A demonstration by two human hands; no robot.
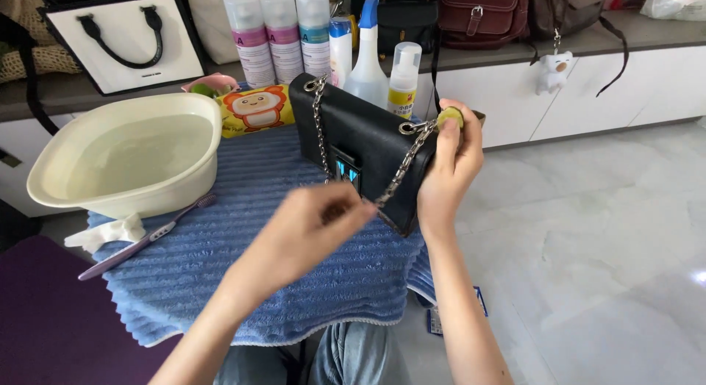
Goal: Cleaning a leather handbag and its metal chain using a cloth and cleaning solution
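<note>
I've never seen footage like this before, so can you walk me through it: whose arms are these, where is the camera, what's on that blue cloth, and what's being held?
There is no machine here. The two bare arms belong to one person, and the single picture comes from a camera worn on that person's head, looking down at the hands.

The left hand pinches the silver chain strap of a black handbag, which stands upright on a blue towel spread over a small table. The right hand grips the bag's end and presses a small yellow-green piece by the chain ring; what it is I cannot tell.

Also on the towel: a cream basin with water, a purple toothbrush, a crumpled white tissue and a yellow cartoon packet. Behind stand spray cans and bottles.
</note>
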